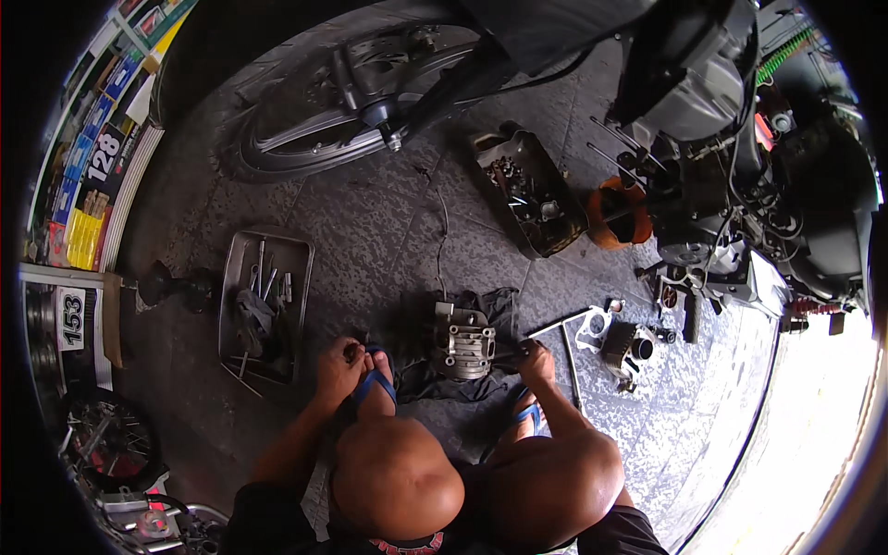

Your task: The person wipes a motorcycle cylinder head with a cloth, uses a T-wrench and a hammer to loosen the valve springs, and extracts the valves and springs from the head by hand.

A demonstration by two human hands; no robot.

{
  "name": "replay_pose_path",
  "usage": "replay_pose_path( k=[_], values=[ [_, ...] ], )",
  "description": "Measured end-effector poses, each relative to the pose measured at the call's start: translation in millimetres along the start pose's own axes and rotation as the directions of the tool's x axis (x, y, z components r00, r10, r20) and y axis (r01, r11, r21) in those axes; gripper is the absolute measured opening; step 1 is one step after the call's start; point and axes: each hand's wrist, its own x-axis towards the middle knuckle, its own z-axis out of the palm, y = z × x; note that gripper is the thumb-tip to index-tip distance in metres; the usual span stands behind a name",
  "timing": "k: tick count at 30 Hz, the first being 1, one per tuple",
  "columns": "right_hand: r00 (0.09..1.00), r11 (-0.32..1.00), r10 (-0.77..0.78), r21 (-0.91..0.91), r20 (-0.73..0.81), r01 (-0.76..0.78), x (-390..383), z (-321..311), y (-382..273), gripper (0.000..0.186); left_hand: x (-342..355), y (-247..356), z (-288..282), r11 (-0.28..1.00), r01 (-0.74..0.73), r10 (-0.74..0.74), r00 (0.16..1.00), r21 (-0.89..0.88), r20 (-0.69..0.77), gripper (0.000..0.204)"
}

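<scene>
- Bare knees (398,481): bent, seen at seven and five o'clock of the engine part (465,342), which I take as dial centre, with twelve straight ahead.
- Blue sandals (375,388): worn on both feet, at eight and five o'clock.
- Left hand (340,367): between eight and nine o'clock, beside the sandal. Fingers curled in, pinching a small dark object (351,352); its kind cannot be told from here.
- Right hand (536,364): between three and four o'clock, near the engine part. Fingers bent inward; whether they grip anything I cannot tell.
- Engine part: silver, boxy and ribbed, resting on a dark cloth (504,303) between the two hands.
- T-shaped wrench (573,370): at three o'clock, just beyond the right hand.
- Flat gasket (585,333) and ribbed metal cylinder (622,347): further out at three o'clock, side by side.
- Metal tray (227,287): at nine o'clock, holding wrenches (268,284) and a crumpled grey cloth (256,314).
- Black bin (560,244): at one o'clock, with loose small parts (507,176) inside. Orange container (606,231) beside it, toward two.
- Large wheel (377,113): at eleven o'clock.
- Motorcycle (703,102): at two o'clock, engine underside exposed.
- Shelf (116,217): at ten o'clock, stacked with coloured packets (86,229).
</scene>
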Motion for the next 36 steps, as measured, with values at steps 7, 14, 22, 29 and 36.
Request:
replay_pose_path(
  k=[7, 14, 22, 29, 36],
  values=[
    [0.970, 0.974, -0.222, -0.064, -0.095, 0.217, 37.2, -53.2, -0.2, 0.019, 20.3, 6.8, 2.2, 0.999, -0.024, 0.024, 1.000, -0.028, 0.015, 0.018],
    [0.944, 0.937, -0.323, -0.164, -0.063, 0.309, 117.2, -117.4, -46.1, 0.015, 62.6, 19.1, 0.3, 0.993, -0.115, 0.115, 0.993, 0.006, 0.000, 0.017],
    [0.847, 0.796, -0.117, -0.461, 0.518, 0.392, 158.3, -204.0, -27.9, 0.035, 53.2, 47.4, -77.5, 0.992, -0.100, 0.109, 0.985, 0.071, -0.134, 0.023],
    [0.953, 0.993, -0.120, 0.026, 0.276, 0.118, 71.3, -315.1, -96.5, 0.018, -82.4, 114.5, -204.7, 0.810, 0.536, -0.586, 0.722, -0.238, -0.368, 0.030],
    [0.925, 0.992, -0.015, -0.110, 0.380, 0.061, -41.5, -359.9, -354.5, 0.026, -335.3, 111.9, -241.3, 0.209, 0.957, -0.977, 0.215, -0.201, 0.010, 0.048]
  ],
)
